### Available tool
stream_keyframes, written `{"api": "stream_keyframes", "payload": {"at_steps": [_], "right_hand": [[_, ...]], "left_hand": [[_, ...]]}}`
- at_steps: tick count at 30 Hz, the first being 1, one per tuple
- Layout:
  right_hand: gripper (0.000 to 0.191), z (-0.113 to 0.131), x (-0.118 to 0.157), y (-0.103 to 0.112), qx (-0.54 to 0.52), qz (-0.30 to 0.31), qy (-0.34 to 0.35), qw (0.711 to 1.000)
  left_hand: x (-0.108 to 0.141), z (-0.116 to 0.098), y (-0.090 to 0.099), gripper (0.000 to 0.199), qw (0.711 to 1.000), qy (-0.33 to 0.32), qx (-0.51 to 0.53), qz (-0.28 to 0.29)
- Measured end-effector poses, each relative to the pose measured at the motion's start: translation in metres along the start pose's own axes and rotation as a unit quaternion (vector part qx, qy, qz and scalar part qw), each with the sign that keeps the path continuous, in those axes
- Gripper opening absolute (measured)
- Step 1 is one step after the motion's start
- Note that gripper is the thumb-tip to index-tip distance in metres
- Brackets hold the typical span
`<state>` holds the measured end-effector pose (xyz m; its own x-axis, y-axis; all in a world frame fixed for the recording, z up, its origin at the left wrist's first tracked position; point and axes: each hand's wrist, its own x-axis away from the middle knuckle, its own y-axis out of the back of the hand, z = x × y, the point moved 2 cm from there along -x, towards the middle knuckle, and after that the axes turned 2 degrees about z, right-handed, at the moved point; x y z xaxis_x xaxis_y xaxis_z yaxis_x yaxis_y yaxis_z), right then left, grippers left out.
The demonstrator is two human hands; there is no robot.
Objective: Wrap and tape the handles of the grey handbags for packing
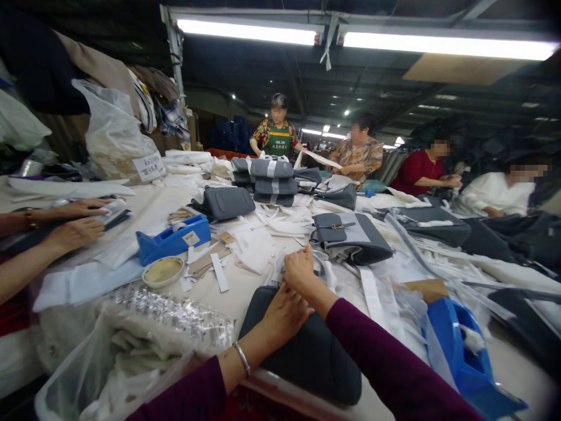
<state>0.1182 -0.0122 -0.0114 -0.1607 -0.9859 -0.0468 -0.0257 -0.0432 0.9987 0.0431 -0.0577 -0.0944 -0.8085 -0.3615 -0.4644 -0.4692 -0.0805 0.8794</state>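
Left hand (pixel 284 314), right hand (pixel 301 271) together at dark-grey, rounded bag (pixel 316 358); grips hidden, can't tell. Clear plastic wrap (pixel 276 272) may tear if tugged.

**Slate grey and bright blue against cream and white**

The nearest bag (pixel 307 356) is a plain, dark slate grey; the wearer's sleeves (pixel 372 333) are deep purple and the bracelet (pixel 242 359) silver. The flap bag (pixel 323 231) repeats the grey, with a gold-toned clasp (pixel 337 225), while the stacked bags (pixel 260 169) are grey crossed by white bands. The left tape dispenser (pixel 173 240) and right tape dispenser (pixel 449 327) are bright blue. The table (pixel 241 286) is cream, the paper strip (pixel 220 272) white. Among the co-workers, a green apron (pixel 280 144) bears pale lettering over multicoloured printed sleeves (pixel 262 134); one patterned top (pixel 363 155) mixes browns, a red top (pixel 412 172) and white top (pixel 497 190) are plain.
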Motion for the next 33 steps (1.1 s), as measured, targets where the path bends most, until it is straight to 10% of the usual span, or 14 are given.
{"api": "stream_keyframes", "payload": {"at_steps": [5,10,13,18,24,29,33], "right_hand": [[0.013,-0.009,-0.005,0.002,-0.017,-0.019,-0.001,1.0],[0.014,-0.053,0.049,0.008,-0.083,-0.14,-0.057,0.985],[0.014,-0.074,0.086,-0.011,-0.17,-0.248,-0.059,0.952],[0.01,-0.092,0.098,-0.056,-0.241,-0.262,-0.093,0.93],[0.017,-0.08,0.097,-0.046,-0.145,-0.291,-0.115,0.939],[0.033,-0.054,0.113,-0.045,-0.093,-0.305,0.085,0.944],[0.036,-0.049,0.115,-0.058,-0.071,-0.309,0.079,0.945]], "left_hand": [[-0.004,0.004,0.002,0.024,0.999,-0.002,0.021,0.037],[-0.004,0.003,0.018,0.021,0.998,0.011,0.026,0.056],[-0.004,0.0,0.022,0.02,0.998,0.002,0.021,0.055],[-0.005,-0.002,0.021,0.021,0.998,0.001,-0.003,0.059],[-0.007,-0.003,0.02,0.018,0.998,0.009,-0.013,0.061],[-0.004,-0.006,0.022,0.017,0.998,0.013,-0.003,0.062],[-0.003,-0.006,0.029,0.017,0.997,0.045,0.068,0.015]]}}
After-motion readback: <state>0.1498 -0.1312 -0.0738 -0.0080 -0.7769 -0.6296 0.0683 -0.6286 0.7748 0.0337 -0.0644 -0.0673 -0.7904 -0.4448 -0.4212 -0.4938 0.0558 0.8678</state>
